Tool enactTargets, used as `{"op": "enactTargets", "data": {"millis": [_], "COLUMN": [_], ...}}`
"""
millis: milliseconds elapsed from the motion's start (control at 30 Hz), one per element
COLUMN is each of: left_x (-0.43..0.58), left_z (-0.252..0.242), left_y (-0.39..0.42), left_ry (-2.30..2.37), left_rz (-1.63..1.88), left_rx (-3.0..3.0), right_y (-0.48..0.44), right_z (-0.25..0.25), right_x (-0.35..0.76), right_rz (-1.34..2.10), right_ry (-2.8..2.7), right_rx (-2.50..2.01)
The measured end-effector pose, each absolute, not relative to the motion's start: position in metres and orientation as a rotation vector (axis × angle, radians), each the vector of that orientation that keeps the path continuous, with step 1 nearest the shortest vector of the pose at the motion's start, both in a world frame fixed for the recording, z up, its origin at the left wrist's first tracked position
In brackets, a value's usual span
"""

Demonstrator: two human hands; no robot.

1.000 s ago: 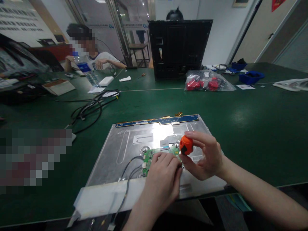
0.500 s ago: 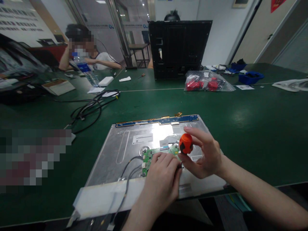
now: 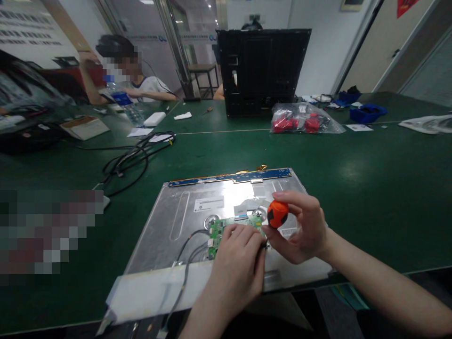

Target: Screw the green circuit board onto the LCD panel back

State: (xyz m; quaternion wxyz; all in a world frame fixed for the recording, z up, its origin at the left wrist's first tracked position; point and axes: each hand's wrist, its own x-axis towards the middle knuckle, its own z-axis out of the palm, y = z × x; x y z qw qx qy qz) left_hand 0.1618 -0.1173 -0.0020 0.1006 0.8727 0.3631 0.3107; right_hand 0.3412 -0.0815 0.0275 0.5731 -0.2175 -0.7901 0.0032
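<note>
Left hand (image 3: 240, 256): fingers bent together over green rectangular circuit board (image 3: 218, 230); grip hidden, cannot tell.
Right hand (image 3: 302, 228): thumb and fingers clamped on orange-and-black rounded handle (image 3: 278, 214).
Handle: right of left hand, nearer right; long axis unclear.
Board: left of right hand.

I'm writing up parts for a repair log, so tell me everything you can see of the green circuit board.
The green circuit board lies flat on the silvery metal-looking panel, its small components facing up. Pale connectors sit along its left edge, where dark cables run up to it. A pale flat ribbon meets its far edge. The left hand lies over much of its middle and near part, hiding it; whether they touch cannot be told.
</note>
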Motion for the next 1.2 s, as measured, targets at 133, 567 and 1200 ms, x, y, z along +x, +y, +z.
{"op": "enactTargets", "data": {"millis": [133,567,1200], "left_x": [0.1622,0.1619,0.1613], "left_z": [-0.0030,-0.0028,-0.0030], "left_y": [-0.1165,-0.1178,-0.1176], "left_ry": [1.073,1.093,1.096], "left_rz": [0.916,0.907,0.939], "left_rx": [2.574,2.558,2.578], "right_y": [-0.0808,-0.0800,-0.0756], "right_z": [0.0277,0.0270,0.0327], "right_x": [0.3417,0.3411,0.3423], "right_rz": [-0.006,0.014,-0.014], "right_ry": [-1.869,-1.853,-1.895], "right_rx": [-0.508,-0.529,-0.458]}}
